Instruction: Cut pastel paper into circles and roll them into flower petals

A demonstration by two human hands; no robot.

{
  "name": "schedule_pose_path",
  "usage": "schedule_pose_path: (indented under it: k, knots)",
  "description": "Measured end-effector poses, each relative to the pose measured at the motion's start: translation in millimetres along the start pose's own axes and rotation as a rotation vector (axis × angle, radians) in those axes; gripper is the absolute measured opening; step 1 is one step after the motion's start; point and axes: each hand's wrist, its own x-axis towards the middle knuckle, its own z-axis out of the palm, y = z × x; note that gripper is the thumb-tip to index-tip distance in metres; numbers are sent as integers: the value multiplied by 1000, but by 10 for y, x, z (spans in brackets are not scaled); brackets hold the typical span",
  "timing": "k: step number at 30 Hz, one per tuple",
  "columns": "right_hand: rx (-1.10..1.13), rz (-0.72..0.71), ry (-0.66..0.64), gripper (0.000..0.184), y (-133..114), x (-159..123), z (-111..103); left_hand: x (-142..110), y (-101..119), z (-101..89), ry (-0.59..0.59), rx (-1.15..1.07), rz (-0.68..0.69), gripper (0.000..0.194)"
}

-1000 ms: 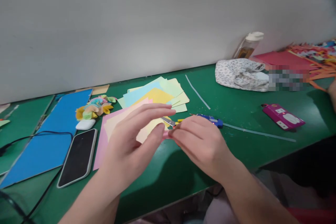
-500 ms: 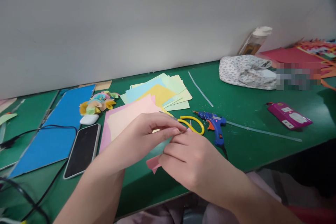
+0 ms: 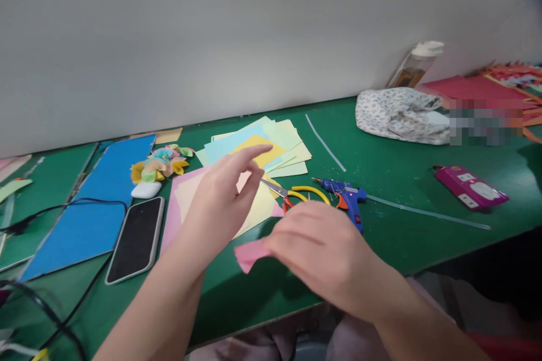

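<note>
My right hand (image 3: 324, 248) is closed on a small pink piece of paper (image 3: 249, 254), whose folded end sticks out to the left over the table. My left hand (image 3: 224, 194) hovers above the paper sheets with forefinger and thumb apart, holding nothing. Just beyond my right hand lie scissors (image 3: 300, 192) with yellow handles, partly covered by it. A blue hot glue gun (image 3: 345, 192) with a glue stick (image 3: 427, 214) in its back rests to their right. Pale pink and cream sheets (image 3: 192, 186) lie under my left hand.
Coloured paper (image 3: 292, 135) is stacked behind. On the left are a phone (image 3: 138, 240), a white case (image 3: 146, 190), paper petals (image 3: 158, 166), a blue board (image 3: 95, 197) and black cables (image 3: 82, 299). A patterned cloth (image 3: 396, 115), a bottle (image 3: 417, 65) and a magenta device (image 3: 470, 186) are on the right.
My left hand has come away from my right hand, moving left and up, and its fingers have opened. My right hand has turned slightly, still with the pink paper; more of the scissors shows.
</note>
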Motion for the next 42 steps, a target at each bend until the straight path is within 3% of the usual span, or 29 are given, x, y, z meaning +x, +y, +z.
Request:
schedule_pose_path:
  k: [3, 6, 9, 13, 18, 28, 35, 42]
  knots:
    - [23, 107, 260, 13, 129, -16, -41, -1, -4, 19, 89, -102, 80, 43]
    - [-16, 224, 420, 12, 207, -28, -59, -23, 42, 40, 159, -382, -72, 47]
    - [-73, 266, 481, 14, 233, -42, -52, -74, 149, 53, 86, -543, -240, 52]
    - [-144, 247, 509, 19, 243, -55, -36, -174, 283, 75, 14, -662, -292, 51]
    - [-182, 239, 496, 17, 231, -60, -39, -249, 296, 99, 23, -805, -132, 44]
    - [-179, 250, 614, 23, 171, -35, -15, -296, 312, 48, 10, -680, -33, 45]
    - [-166, 229, 618, 20, 149, -26, -24, -345, 334, 29, -96, -622, 109, 63]
    - [-165, 272, 620, 19, 129, -29, -47, -354, 319, 59, -83, -456, 354, 76]
